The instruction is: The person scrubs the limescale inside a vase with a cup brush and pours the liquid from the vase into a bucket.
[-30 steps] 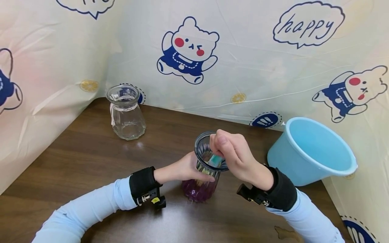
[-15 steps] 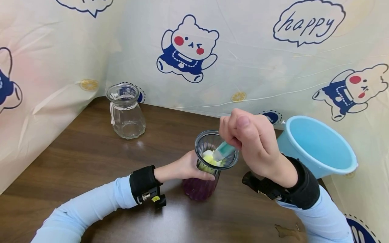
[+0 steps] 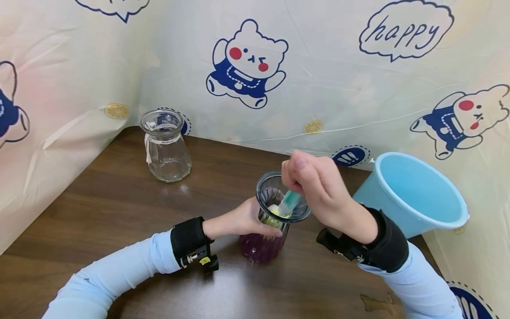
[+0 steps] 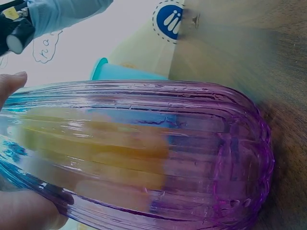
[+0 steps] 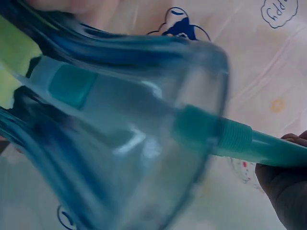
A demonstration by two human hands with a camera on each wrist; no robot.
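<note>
My left hand (image 3: 241,220) grips the neck of a ribbed glass vase (image 3: 260,249), blue at the flared mouth and purple at the base. The vase stands tilted on the table. My right hand (image 3: 322,188) is curled round the teal handle of a sponge bottle brush (image 3: 290,203), which goes down through the mouth. In the left wrist view the yellow sponge (image 4: 105,148) shows blurred through the vase wall, short of the bottom. In the right wrist view the teal handle (image 5: 268,148) passes out over the rim.
A clear glass jar (image 3: 169,157) with a white ribbon stands at the back left. Beside my right forearm a light blue bucket (image 3: 382,195) leans at the table's right edge. Printed cloth (image 3: 318,79) hangs behind. A wet patch (image 3: 376,305) lies near the front right.
My right hand first drew the brush up and to the right, bringing the sponge near the mouth, then moved partly back down. My left hand and the vase stayed in place.
</note>
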